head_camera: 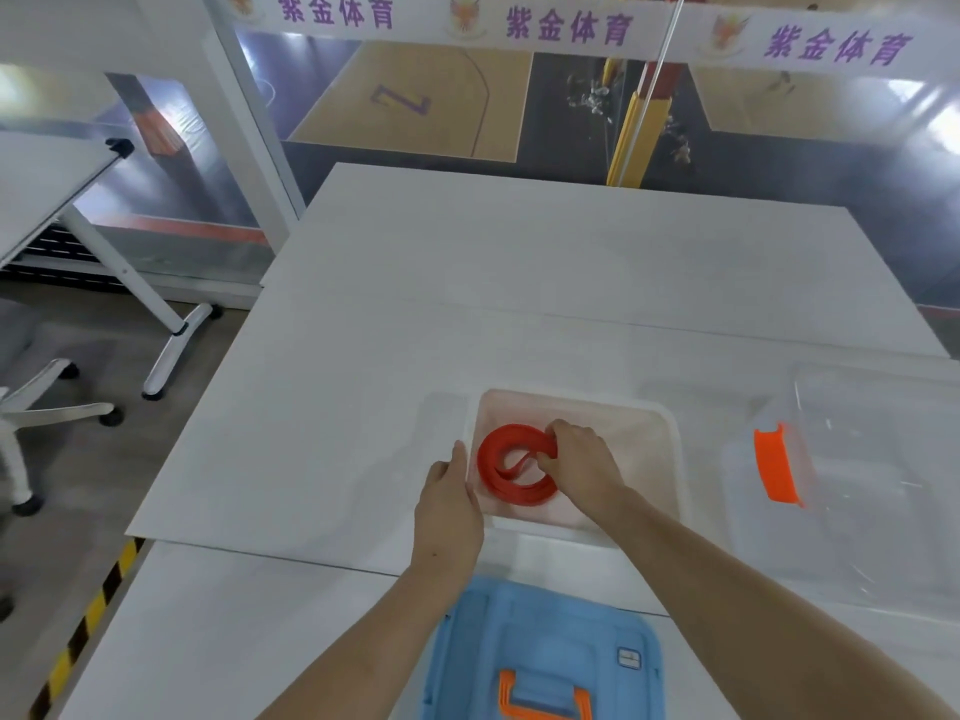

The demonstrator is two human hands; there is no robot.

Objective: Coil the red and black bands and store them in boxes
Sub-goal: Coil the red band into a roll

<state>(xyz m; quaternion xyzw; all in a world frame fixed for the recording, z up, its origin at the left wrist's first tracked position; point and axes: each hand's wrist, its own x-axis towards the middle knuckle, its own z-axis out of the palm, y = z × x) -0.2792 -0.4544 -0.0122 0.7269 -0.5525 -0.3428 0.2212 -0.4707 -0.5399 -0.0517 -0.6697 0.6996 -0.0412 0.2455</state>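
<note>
Two hands meet at the white box [636, 433], lower centre of the frame: the right hand [582, 462] pinches the coiled red band [488, 459] lying inside, the left hand [449, 504] rests straight-fingered against its left rim.

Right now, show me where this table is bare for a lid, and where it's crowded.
Bare: the table's far half beyond the white box, and the stretch left of the left hand. Crowded: the white box, where the right hand grips the red band; the clear box on the right; the blue lid nearest you.
</note>
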